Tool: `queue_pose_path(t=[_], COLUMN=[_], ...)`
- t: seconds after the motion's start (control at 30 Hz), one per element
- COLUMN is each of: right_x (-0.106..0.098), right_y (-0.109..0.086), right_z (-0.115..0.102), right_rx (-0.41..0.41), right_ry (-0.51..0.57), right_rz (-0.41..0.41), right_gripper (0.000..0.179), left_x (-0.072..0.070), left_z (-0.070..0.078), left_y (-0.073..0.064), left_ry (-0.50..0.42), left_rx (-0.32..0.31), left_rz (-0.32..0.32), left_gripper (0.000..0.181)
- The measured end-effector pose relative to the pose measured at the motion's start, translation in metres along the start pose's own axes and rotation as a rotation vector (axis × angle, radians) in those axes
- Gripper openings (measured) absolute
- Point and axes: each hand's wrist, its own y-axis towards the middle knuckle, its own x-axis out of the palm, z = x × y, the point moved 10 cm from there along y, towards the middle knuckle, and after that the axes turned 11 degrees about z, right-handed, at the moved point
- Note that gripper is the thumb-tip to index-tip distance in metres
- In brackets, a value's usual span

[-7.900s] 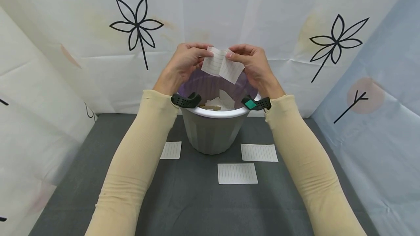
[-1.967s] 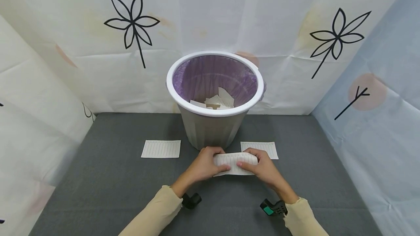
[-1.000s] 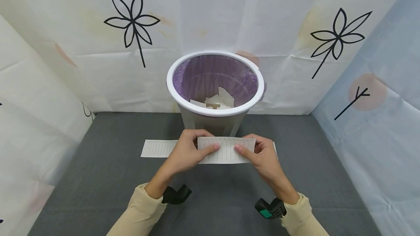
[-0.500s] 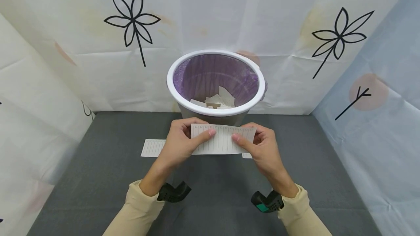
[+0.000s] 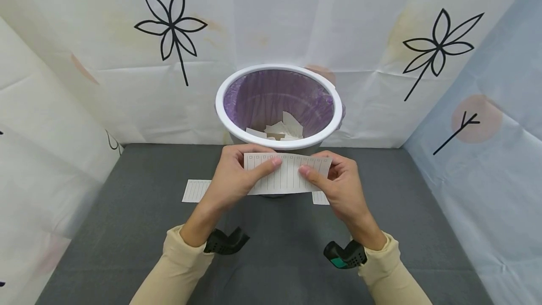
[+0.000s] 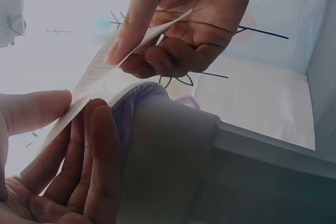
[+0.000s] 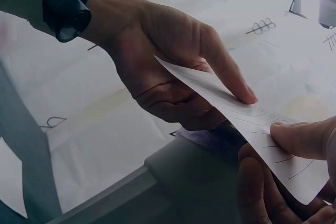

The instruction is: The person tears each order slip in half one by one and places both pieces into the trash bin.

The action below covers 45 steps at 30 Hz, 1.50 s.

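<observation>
A lined white sheet of paper with small boxes along one edge is held up in front of the bin's near side. My left hand pinches its left part, thumb on the face and fingers behind. My right hand pinches the right part in the same way, the two thumbs a short gap apart. In the left wrist view the sheet looks whole and slightly bent between both hands. The grey bin has a white rim and a purple liner, and paper scraps lie inside it.
Two more lined sheets lie on the dark grey table: a left sheet partly behind my left hand, and a right sheet mostly hidden by my right hand. White patterned cloth hangs behind the bin.
Earlier both hands held torn pieces over the bin. Then they took the front sheet off the table, and they have raised it toward the bin, flattening its curl.
</observation>
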Motion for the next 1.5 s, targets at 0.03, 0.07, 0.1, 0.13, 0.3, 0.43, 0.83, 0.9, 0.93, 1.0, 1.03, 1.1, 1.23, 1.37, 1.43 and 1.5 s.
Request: queue_pose_path(t=[0.03,0.07,0.1,0.13,0.3,0.43,0.83,0.9,0.93,1.0,1.03,1.1,1.23,1.37,1.43,1.5], right_x=[0.0,0.0,0.001,0.001,0.002,0.004,0.008,0.01,0.011,0.012,0.012,0.014,0.016,0.016,0.017,0.018], right_y=[0.0,0.0,0.0,0.0,0.001,0.002,0.015,0.017,0.017,0.017,0.017,0.018,0.018,0.02,0.02,0.02], right_z=[0.0,0.001,0.001,0.002,0.002,-0.001,-0.018,-0.019,-0.02,-0.021,-0.022,-0.023,-0.023,-0.023,-0.023,-0.023], right_rx=[0.002,0.005,0.009,0.012,0.016,0.007,-0.064,-0.062,-0.063,-0.065,-0.065,-0.066,-0.063,-0.057,-0.053,-0.051], right_ry=[-0.005,-0.008,-0.012,-0.015,-0.022,-0.023,-0.225,-0.231,-0.229,-0.224,-0.22,-0.206,-0.167,-0.143,-0.141,-0.145], right_rz=[-0.002,-0.004,-0.006,-0.008,-0.029,-0.043,-0.027,-0.041,-0.048,-0.061,-0.067,-0.08,-0.102,-0.119,-0.128,-0.137], right_gripper=[0.007,0.008,0.008,0.009,0.01,0.013,0.01,0.009,0.009,0.008,0.008,0.009,0.009,0.009,0.01,0.01], left_x=[0.001,0.001,0.002,0.002,0.001,0.002,0.006,0.006,0.006,0.007,0.007,0.007,0.007,0.008,0.009,0.01], left_z=[0.0,0.001,0.001,0.002,0.008,0.013,0.02,0.021,0.021,0.022,0.023,0.024,0.025,0.026,0.027,0.026], left_y=[0.001,0.001,0.002,0.002,0.002,0.001,0.0,0.0,0.0,0.0,-0.001,-0.001,-0.002,-0.002,-0.003,-0.003], left_ry=[0.01,0.019,0.03,0.041,0.078,0.106,0.109,0.114,0.119,0.126,0.13,0.136,0.146,0.156,0.157,0.155], left_rx=[0.0,0.001,0.007,0.015,0.067,0.123,0.178,0.183,0.185,0.192,0.197,0.207,0.222,0.229,0.23,0.23], left_rz=[0.004,0.007,0.01,0.013,0.035,0.044,0.026,0.026,0.026,0.024,0.024,0.022,0.019,0.005,-0.004,-0.011], left_gripper=[0.016,0.015,0.015,0.014,0.013,0.012,0.01,0.01,0.009,0.008,0.007,0.006,0.004,0.005,0.006,0.006])
